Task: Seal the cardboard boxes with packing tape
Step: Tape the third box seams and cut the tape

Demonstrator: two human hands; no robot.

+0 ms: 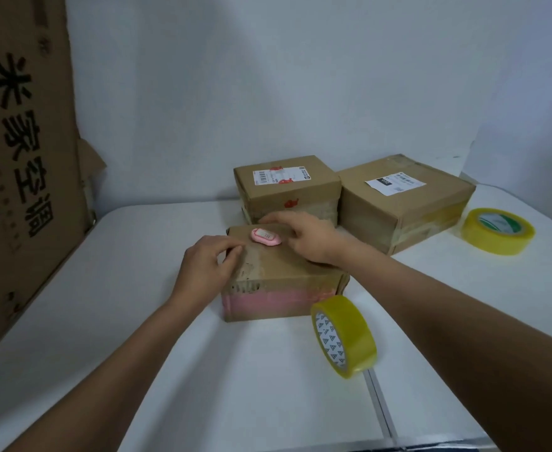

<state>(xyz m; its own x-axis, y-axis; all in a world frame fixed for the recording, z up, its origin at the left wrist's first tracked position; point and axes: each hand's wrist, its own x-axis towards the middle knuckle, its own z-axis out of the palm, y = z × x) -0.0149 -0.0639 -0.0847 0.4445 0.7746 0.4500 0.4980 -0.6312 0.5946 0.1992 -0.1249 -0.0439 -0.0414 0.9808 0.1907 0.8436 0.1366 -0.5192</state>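
Observation:
A small cardboard box [281, 288] with a pink band on its front face sits mid-table. A pink cutter [266, 236] lies on its top. My left hand [207, 265] rests on the box's near left top corner, fingers bent against the cardboard. My right hand [304, 234] lies on the top just right of the cutter, fingers reaching toward the far edge. A yellow tape roll [344, 336] stands on edge against the box's front right corner. Two more boxes stand behind: a middle one [287, 187] and a right one [405, 203].
A second yellow tape roll [498, 230] lies flat at the right of the white table [131, 249]. A tall printed cardboard sheet [23, 141] leans at the left edge. A seam in the table [380, 406] runs toward me at the front right.

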